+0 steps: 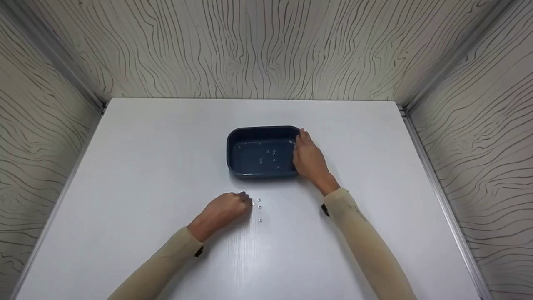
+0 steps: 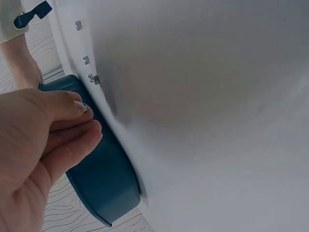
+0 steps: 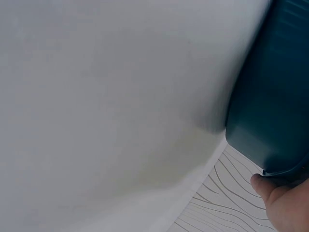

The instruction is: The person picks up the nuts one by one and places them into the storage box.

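A dark blue rectangular plastic tub stands upright on the white table, with several small metal nuts scattered over its floor. My right hand holds the tub's right end at the rim; the right wrist view shows only part of this hand against the rim. In front of the tub, my left hand is low over the table, its thumb and fingertips pinched together. A small shiny bit, seemingly a nut, shows between them, mostly hidden. Several loose nuts lie just right of those fingertips.
The white tabletop surrounds the tub on all sides. Wood-grain patterned panels rise at the back and both sides, with metal rails along the side edges.
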Motion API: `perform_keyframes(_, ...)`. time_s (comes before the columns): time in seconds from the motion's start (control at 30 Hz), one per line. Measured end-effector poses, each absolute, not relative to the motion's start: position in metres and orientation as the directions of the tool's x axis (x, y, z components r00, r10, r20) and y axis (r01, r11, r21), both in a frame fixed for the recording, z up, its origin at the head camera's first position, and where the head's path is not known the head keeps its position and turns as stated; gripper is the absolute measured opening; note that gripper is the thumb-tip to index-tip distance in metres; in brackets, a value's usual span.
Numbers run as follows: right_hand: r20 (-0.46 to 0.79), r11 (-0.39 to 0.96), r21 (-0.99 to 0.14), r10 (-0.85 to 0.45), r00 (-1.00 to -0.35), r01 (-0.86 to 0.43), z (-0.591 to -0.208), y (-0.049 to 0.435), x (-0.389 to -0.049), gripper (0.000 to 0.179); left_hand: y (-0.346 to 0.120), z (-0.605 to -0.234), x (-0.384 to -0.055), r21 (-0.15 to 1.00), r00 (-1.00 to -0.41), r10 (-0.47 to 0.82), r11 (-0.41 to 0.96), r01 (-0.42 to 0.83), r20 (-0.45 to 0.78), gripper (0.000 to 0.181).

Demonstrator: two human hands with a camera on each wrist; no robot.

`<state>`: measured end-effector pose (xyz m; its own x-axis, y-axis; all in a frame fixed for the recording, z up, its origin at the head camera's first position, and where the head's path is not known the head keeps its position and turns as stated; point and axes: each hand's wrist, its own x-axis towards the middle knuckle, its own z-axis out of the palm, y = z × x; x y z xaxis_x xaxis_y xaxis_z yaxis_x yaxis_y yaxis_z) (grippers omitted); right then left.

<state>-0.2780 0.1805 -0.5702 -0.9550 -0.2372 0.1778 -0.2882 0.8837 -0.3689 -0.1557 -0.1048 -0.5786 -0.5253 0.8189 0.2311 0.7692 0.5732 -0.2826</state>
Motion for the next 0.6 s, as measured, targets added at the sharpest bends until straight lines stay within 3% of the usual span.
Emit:
perform_keyframes(0.33, 0.169, 0.876, -0.389, -0.237, -0.957, -0.286, -0.568, 0.181, -0.277, 0.050, -0.102, -0.567, -0.156, -0.145, -0.574, 0.788, 0.609, 0.779, 0.223, 0.026)
perform_keyframes(0.6, 0.171, 0.878, -0.384, -0.237, -0.956, -0.286, -0.568, 0.181, -0.277, 0.050, -0.099, -0.558, -0.161, 0.112, -0.615, 0.749, 0.608, 0.786, 0.247, 0.007)
